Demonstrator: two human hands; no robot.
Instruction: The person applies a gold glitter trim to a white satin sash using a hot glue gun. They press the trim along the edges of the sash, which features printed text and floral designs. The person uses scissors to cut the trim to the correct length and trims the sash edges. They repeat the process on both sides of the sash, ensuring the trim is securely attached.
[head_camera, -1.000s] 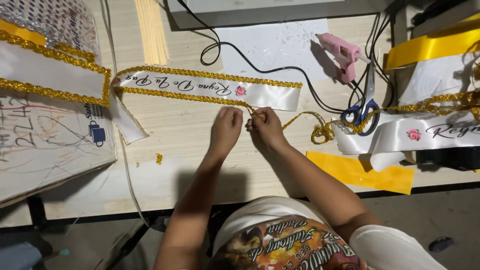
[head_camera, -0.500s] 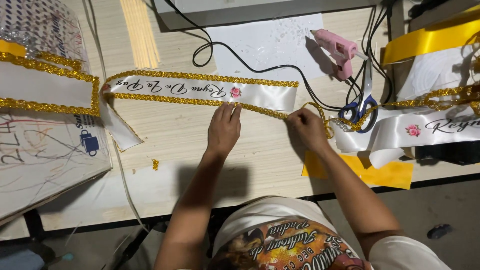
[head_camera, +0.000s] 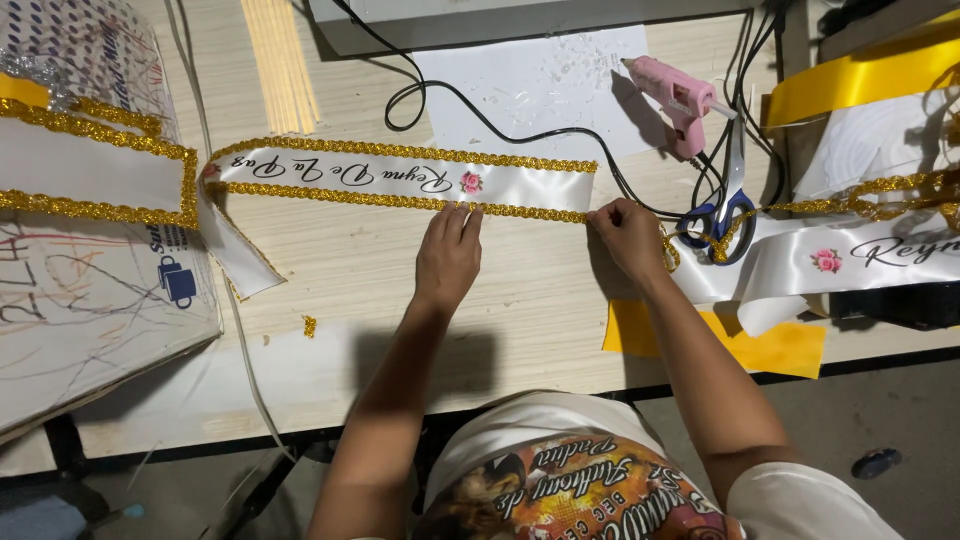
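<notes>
Yellow paper (head_camera: 770, 345), flat and matte, lies at the near edge of the pale wooden bench (head_camera: 400, 300), just right of the person's right forearm. Beyond it, the left hand (head_camera: 448, 255) rests palm down with fingers straight and together, its tips pressing the lower gold braid trim (head_camera: 330, 197) of a white satin sash (head_camera: 400, 178); that grip is open and flat, closed around nothing. The right hand (head_camera: 630, 238) sits at the sash's right end, fingers curled and pinching the glittery trim where it runs off the satin (the thumb is hidden, so how tightly it closes I cannot tell). The sash lies stretched flat across the middle of the bench, smooth and shiny, edged top and bottom with the bumpy gold braid, bearing dark script and a small pink rose. Right of the hands, blue-handled scissors (head_camera: 728, 200) lie on another white sash (head_camera: 850, 260). Farther back, a pink glue gun (head_camera: 680, 100) rests on a white sheet (head_camera: 540, 85) speckled with dried glue, beside a looping black cable (head_camera: 450, 100). A bundle of pale thin sticks (head_camera: 280, 65) lies at the far left.
</notes>
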